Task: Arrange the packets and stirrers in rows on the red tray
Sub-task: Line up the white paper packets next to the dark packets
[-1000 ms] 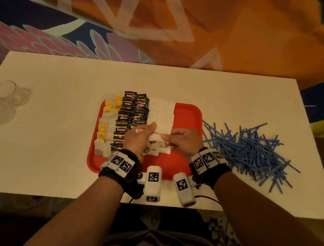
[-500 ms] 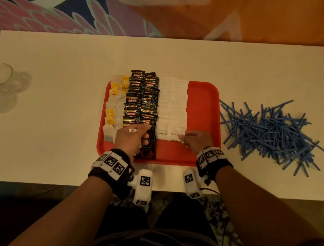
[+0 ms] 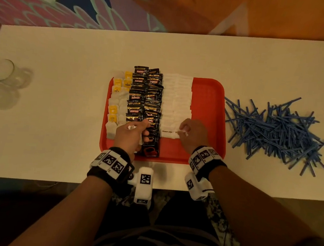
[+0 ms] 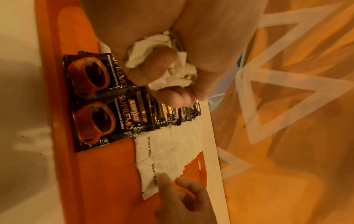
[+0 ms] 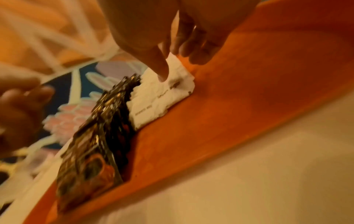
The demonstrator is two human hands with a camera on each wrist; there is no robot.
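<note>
Your left hand (image 4: 162, 50) is clenched round a crumpled wad of white sugar packets (image 4: 172, 71), fingers curled over them, hovering just above the near end of the black coffee packet rows (image 3: 145, 101). Your right hand (image 3: 192, 135) pinches the right edge of the nearest brown sugar packet (image 3: 169, 133), thumb on top; in the right wrist view the fingers behind look curled, but blur makes it hard to say whether they also carry a spare packet.

These packets are light, thin paper and soft: the ones in your left fist are already creased. They likely slide on the red tray (image 3: 208, 99), so pin with the thumb at the edge you hold and nudge sideways toward the coffee row. Take the next one from your left fist by a free corner, not the middle.

The white row (image 3: 176, 104) runs away from your right grip to the tray's far side. The tea bags (image 3: 117, 103) lie left of your left grip. The blue stirrers (image 3: 274, 130) lie in a loose heap on the table (image 3: 65, 55), well right of your right grip, none on the tray yet. They're thin, stiff and tangled: take a small bunch at mid-length.
</note>
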